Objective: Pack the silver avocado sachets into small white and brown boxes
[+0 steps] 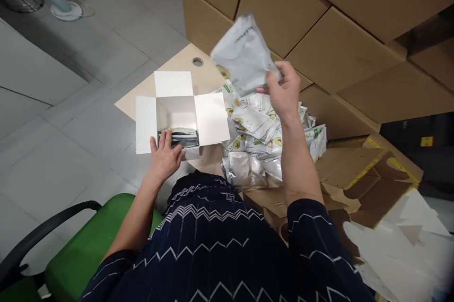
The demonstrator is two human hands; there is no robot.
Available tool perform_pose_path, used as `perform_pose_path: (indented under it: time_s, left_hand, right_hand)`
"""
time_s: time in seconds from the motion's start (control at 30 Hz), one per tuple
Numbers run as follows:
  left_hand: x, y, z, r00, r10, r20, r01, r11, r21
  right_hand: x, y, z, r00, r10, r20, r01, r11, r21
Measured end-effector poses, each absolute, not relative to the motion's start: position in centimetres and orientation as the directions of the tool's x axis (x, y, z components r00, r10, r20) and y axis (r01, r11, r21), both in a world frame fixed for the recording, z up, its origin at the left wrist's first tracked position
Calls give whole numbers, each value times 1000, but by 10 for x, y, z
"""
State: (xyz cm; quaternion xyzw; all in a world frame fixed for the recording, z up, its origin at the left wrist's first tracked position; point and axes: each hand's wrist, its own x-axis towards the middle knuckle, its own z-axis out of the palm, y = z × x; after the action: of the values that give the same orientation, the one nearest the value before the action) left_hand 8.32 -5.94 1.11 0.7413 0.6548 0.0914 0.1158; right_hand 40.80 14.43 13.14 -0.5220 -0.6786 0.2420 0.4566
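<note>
My right hand (282, 90) is raised above the table and pinches a silvery-white sachet (243, 54), which is blurred by motion. Below it lies a heap of similar sachets with avocado prints (264, 139). My left hand (163, 154) rests on the near wall of a small open white carton (177, 108), fingers reaching over the edge onto a few sachets (184, 137) stacked inside. The carton's flaps are folded outward.
A light wooden table (184, 63) with a cable hole bears the carton and heap. Stacked brown cardboard boxes (336, 51) fill the back right. Flattened cardboard and white sheets (383, 184) lie at right. A green chair (85, 250) stands at lower left on the grey tiled floor.
</note>
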Motion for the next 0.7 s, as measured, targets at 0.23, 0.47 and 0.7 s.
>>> perform_pose_path:
  time_s: [0.23,0.47,0.7]
  left_hand:
    - [85,-60,12,119,993,-16,952,-110,286]
    - [84,-61,6,114,994,-5,958,-108,266]
    - [86,-62,5,108,994,-2,958,-104,269]
  right_hand:
    - [305,123,147,-466,863,196,638,481,-602]
    - [204,101,153,-767,631,-120,641,762,-90]
    - [151,114,91,-811,489,-321,560,808,-185]
